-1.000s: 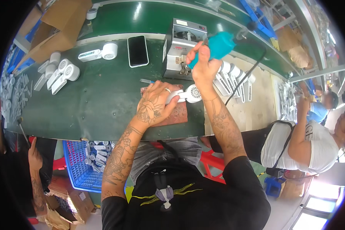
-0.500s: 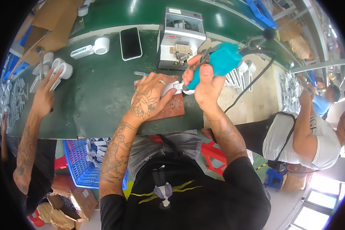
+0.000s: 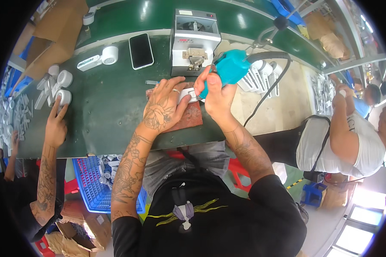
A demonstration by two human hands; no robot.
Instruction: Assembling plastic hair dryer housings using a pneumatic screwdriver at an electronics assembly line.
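Observation:
My left hand [image 3: 162, 105] presses a white plastic part [image 3: 188, 95] down onto a worn reddish-brown block [image 3: 186, 120], its fingers closed around the part's left side. In my right hand [image 3: 218, 95] is a teal corded electric screwdriver [image 3: 231, 66], gripped with the thumb along its body. The screwdriver slants down to the left, its lower end at the right end of the white part. The exact contact of the tip is hidden by my fingers. Just beyond the left hand lies a small clear-blue tube [image 3: 152, 82].
A grey metal machine [image 3: 195, 43] stands behind the block, a phone [image 3: 141, 51] left of it. A white round-headed device [image 3: 109, 55] lies further left. Several similar parts [image 3: 255, 79] sit right, beneath the black cable [image 3: 283, 73]. A co-worker's hand [image 3: 55, 126] touches white pieces at left.
My right hand and the screwdriver have shifted left, nearer my left hand. The co-worker's hand at left has moved down to a nearer white piece. The whole view has shifted slightly.

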